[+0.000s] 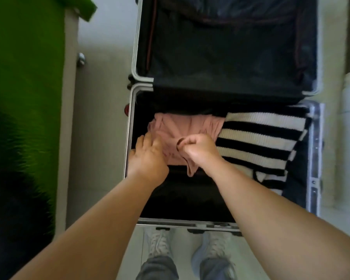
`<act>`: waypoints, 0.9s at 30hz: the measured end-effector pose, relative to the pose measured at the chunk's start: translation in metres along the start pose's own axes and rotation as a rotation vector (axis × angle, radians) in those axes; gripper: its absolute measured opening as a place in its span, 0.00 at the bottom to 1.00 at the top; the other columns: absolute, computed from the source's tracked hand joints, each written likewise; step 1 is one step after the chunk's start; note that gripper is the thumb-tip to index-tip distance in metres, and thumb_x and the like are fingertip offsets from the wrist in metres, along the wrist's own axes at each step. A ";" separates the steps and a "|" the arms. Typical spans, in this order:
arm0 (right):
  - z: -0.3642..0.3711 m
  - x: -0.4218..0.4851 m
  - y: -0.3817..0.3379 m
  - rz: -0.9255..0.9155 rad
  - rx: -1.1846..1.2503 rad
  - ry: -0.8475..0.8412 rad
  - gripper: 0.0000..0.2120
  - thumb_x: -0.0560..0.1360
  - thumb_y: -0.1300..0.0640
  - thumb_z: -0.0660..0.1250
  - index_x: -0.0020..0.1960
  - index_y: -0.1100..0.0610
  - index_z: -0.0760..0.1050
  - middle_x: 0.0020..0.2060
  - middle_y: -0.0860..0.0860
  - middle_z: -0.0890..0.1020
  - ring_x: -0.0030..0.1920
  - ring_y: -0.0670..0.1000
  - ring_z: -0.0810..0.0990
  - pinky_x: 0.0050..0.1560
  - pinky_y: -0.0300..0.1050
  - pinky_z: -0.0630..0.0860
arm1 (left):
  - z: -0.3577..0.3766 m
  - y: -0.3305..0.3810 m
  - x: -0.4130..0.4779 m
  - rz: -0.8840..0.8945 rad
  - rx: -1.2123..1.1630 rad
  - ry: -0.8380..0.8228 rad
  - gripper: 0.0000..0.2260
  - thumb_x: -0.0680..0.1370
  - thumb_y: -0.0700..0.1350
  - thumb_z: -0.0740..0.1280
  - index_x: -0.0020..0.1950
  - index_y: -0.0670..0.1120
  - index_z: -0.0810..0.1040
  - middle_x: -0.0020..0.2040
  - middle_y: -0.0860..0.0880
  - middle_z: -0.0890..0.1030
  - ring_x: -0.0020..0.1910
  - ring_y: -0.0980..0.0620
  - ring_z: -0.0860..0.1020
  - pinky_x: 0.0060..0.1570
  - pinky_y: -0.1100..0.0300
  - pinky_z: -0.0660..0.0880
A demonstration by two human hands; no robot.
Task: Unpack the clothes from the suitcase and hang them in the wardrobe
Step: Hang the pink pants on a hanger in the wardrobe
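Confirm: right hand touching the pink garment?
Touching. Head view shows the right hand pinching a fold of the pink garment between thumb and fingers.

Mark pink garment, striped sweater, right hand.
pink garment [176, 128]: head view, bunched fabric above the hands.
striped sweater [259, 138]: head view, middle of the folded knit.
right hand [199, 148]: head view, back of the hand, which pinches the pink garment.
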State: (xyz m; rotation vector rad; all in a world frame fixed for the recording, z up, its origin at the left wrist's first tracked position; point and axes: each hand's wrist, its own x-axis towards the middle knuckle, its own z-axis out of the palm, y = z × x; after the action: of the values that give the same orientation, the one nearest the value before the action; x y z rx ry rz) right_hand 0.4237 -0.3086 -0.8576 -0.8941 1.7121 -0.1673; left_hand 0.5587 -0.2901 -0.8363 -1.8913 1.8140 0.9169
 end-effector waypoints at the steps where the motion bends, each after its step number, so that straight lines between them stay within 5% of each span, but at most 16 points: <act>1: -0.022 -0.014 -0.024 0.000 0.053 0.016 0.11 0.74 0.65 0.63 0.40 0.55 0.82 0.41 0.45 0.80 0.49 0.49 0.79 0.51 0.41 0.78 | -0.018 0.007 -0.011 0.014 -0.032 0.015 0.28 0.78 0.46 0.61 0.75 0.48 0.54 0.77 0.46 0.54 0.75 0.46 0.52 0.69 0.48 0.59; 4: -0.079 -0.063 -0.088 -0.064 0.103 -0.019 0.11 0.72 0.68 0.62 0.37 0.58 0.79 0.35 0.48 0.79 0.37 0.45 0.77 0.34 0.32 0.74 | -0.075 0.028 -0.045 0.092 -0.171 0.030 0.26 0.78 0.47 0.61 0.74 0.50 0.58 0.74 0.49 0.60 0.72 0.47 0.60 0.65 0.49 0.64; 7: -0.125 -0.123 -0.143 -0.179 0.075 -0.093 0.12 0.70 0.71 0.60 0.36 0.58 0.78 0.38 0.54 0.82 0.38 0.47 0.78 0.36 0.35 0.74 | -0.137 0.053 -0.082 0.137 -0.341 0.013 0.27 0.76 0.53 0.63 0.74 0.51 0.61 0.71 0.50 0.66 0.70 0.48 0.66 0.66 0.49 0.67; 11: -0.174 -0.212 -0.209 -0.281 0.051 -0.093 0.13 0.67 0.72 0.58 0.36 0.58 0.78 0.44 0.59 0.83 0.39 0.48 0.77 0.40 0.37 0.75 | -0.223 0.090 -0.144 0.200 -0.508 0.042 0.17 0.74 0.55 0.66 0.62 0.53 0.72 0.53 0.54 0.78 0.50 0.53 0.77 0.46 0.61 0.71; 13: -0.198 -0.257 -0.239 -0.329 0.046 -0.078 0.14 0.66 0.72 0.57 0.37 0.59 0.79 0.39 0.55 0.83 0.38 0.46 0.77 0.38 0.36 0.75 | -0.263 0.108 -0.179 0.218 -0.552 0.051 0.14 0.74 0.53 0.67 0.57 0.53 0.73 0.48 0.55 0.79 0.47 0.55 0.77 0.42 0.62 0.71; 19: -0.262 -0.380 -0.298 -0.439 0.046 -0.044 0.14 0.65 0.74 0.57 0.42 0.62 0.79 0.30 0.50 0.80 0.29 0.42 0.75 0.28 0.31 0.71 | -0.351 0.142 -0.267 0.284 -0.421 0.142 0.12 0.73 0.41 0.61 0.56 0.45 0.72 0.49 0.46 0.80 0.50 0.44 0.77 0.51 0.51 0.75; 27: -0.319 -0.491 -0.352 -0.567 0.169 0.022 0.13 0.60 0.68 0.60 0.38 0.56 0.78 0.30 0.52 0.77 0.31 0.47 0.74 0.32 0.36 0.71 | -0.421 0.174 -0.349 0.333 -0.303 0.323 0.10 0.78 0.45 0.58 0.57 0.44 0.72 0.53 0.43 0.80 0.51 0.42 0.77 0.44 0.59 0.68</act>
State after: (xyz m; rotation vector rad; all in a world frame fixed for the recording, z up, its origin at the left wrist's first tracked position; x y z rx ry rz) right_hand 0.3450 -0.3474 -0.1801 -1.2320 1.4007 -0.6898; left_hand 0.4866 -0.3277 -0.2683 -2.0473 2.3495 1.0994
